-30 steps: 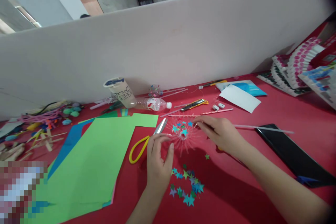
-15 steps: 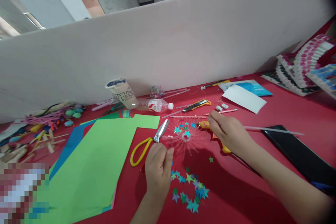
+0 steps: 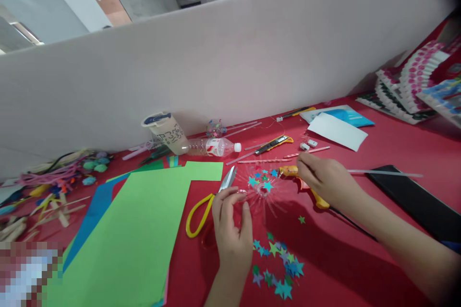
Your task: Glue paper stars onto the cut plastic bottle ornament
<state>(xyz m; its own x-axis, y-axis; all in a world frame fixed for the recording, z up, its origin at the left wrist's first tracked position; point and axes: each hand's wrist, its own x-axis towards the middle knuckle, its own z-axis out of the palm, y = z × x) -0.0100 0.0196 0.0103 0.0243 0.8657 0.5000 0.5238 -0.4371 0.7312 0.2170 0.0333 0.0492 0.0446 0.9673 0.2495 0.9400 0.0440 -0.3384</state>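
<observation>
Since the earlier frames, the right hand (image 3: 326, 180) has shifted from the rim of the clear fringed plastic piece (image 3: 262, 191) onto the yellow glue gun (image 3: 306, 187), and the left hand (image 3: 232, 223) has moved slightly up to the piece's left edge.

Right hand: closed over the body of the glue gun, which lies on the red counter (image 3: 360, 259); the gun's nozzle end points left toward the fringed piece and its handle end shows below the hand. A dark cord runs from it toward the lower right.

Left hand: thumb and forefinger pinched on a fringe strip at the left side of the fringed piece (whether a loose star is also held cannot be told).

Fringed piece: rests on the counter between the two hands, with several small stars stuck on its centre.

Surroundings:
- Loose paper stars (image 3: 277, 264) lie scattered on the counter just right of the left wrist.
- Yellow-handled scissors (image 3: 209, 201) lie just left of the left hand, their blades overlapping the edge of the green paper sheets (image 3: 129, 230).
- A plastic bottle (image 3: 211, 146) lies on its side near the white partition (image 3: 230, 67).
- A utility knife (image 3: 273, 144) lies beyond the fringed piece.
</observation>
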